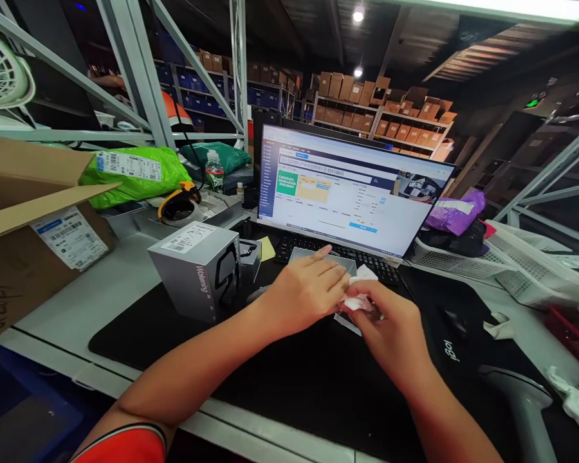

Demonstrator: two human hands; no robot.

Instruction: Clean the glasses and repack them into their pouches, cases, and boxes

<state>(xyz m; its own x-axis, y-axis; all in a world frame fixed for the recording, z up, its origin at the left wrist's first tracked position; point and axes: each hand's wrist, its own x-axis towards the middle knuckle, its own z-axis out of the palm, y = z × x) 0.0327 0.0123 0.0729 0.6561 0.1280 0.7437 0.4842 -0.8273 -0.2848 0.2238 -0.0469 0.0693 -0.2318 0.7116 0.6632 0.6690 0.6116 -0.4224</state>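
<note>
My left hand [305,292] is palm down over a small grey box [345,261], its fingers stretched out and a little apart. Close against its fingertips, my right hand [390,315] is closed on a crumpled white tissue [358,301], pinched between thumb and fingers. Both hands cover most of the box, so what lies under them is hidden. To the left stands a larger grey carton [195,273] with a printed label on top, and a smaller grey box [249,257] is beside it.
A monitor [338,193] and keyboard [390,273] stand behind the hands. On the right are a mouse [456,321], a barcode scanner [523,399] and white baskets [531,263]. An opened cardboard box [24,270], green parcel [135,173] and bottle [215,172] stand left.
</note>
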